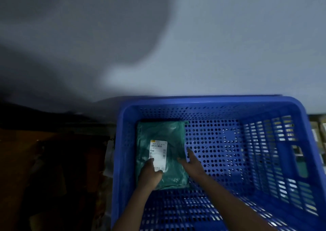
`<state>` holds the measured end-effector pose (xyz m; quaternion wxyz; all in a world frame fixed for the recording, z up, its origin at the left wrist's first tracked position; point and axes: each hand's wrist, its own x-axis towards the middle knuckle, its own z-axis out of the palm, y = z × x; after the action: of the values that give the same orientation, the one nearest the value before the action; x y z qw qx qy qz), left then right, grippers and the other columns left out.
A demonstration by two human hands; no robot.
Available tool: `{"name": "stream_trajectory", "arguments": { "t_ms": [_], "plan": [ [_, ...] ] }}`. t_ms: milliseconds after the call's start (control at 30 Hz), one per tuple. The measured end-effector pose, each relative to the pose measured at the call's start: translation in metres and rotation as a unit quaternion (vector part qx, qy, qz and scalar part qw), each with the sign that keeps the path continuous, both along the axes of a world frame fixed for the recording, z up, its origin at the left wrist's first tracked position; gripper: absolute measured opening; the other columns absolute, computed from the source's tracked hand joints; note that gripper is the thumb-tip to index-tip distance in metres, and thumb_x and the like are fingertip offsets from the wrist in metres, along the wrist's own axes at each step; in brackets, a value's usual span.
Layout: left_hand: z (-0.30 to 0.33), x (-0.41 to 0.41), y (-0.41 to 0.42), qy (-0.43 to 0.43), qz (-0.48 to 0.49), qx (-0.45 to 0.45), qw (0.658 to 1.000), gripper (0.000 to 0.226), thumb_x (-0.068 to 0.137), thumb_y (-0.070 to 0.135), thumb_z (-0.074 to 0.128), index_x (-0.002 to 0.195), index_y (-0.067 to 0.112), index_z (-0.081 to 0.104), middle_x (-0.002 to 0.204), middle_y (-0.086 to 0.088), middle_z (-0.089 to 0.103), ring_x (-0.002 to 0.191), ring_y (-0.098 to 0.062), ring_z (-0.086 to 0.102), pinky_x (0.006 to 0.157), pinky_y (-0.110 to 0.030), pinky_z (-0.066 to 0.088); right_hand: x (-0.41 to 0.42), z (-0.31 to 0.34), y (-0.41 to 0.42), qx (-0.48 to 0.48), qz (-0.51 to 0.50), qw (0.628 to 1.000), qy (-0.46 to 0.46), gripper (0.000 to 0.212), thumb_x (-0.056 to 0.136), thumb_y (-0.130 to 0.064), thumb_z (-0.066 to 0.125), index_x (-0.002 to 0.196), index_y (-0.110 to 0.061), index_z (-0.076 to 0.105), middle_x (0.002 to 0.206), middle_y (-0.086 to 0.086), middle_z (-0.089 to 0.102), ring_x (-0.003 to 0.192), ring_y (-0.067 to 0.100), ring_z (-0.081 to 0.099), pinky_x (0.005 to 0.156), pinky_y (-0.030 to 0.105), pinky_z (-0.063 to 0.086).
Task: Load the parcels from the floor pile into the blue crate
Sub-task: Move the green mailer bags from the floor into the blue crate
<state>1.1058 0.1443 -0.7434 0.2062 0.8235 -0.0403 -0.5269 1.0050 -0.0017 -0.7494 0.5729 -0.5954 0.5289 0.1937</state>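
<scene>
A green plastic-wrapped parcel (165, 139) with a white shipping label lies flat on the floor of the blue perforated crate (217, 101), in its left half. My left hand (150, 173) rests on the parcel's near left part, partly over the label. With its fingers stretched out, my right hand (192, 162) touches the parcel's right edge. The right half of the crate floor holds no parcel.
The crate stands against a pale wall (229, 45). To its left the floor is very dark, with dim shapes of other packages (53, 169) that are hard to make out. Some boxes (319, 132) show past the crate's right wall.
</scene>
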Motion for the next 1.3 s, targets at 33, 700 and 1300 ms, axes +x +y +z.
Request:
{"name": "stream_trajectory", "arguments": {
  "t_ms": [33,700,1300],
  "plan": [
    [0.014,0.003,-0.001,-0.009,-0.003,-0.003,1.000,0.064,0.084,0.018,0.056,0.144,0.020,0.034,0.140,-0.001,0.049,0.115,-0.021,0.056,0.085,-0.025,0.047,-0.006,0.013,-0.002,-0.010,0.003,1.000,-0.002,0.077,0.092,-0.038,0.061,0.153,-0.025,0.016,0.156,-0.004,0.025,0.145,0.023,0.024,0.111,0.033,0.033],
    [0.331,-0.066,-0.157,-0.184,-0.207,-0.215,0.936,0.051,0.093,0.029,0.056,0.140,0.016,0.040,0.146,-0.002,0.043,0.133,-0.020,0.043,0.108,-0.039,0.038,-0.133,0.323,-0.098,-0.269,-0.027,0.949,-0.162,0.076,0.090,-0.051,0.058,0.152,-0.026,0.022,0.159,-0.003,0.022,0.146,0.022,0.024,0.116,0.046,0.028],
    [0.415,-0.488,-0.293,-0.184,-0.346,-0.289,0.873,0.043,0.091,0.022,0.056,0.131,0.010,0.048,0.137,-0.007,0.051,0.127,-0.022,0.048,0.096,-0.025,0.036,-0.598,0.418,-0.187,-0.335,-0.123,0.927,-0.116,0.065,0.082,-0.042,0.067,0.140,-0.021,0.046,0.142,0.001,0.051,0.131,0.020,0.048,0.109,0.038,0.039]
  ]
}}
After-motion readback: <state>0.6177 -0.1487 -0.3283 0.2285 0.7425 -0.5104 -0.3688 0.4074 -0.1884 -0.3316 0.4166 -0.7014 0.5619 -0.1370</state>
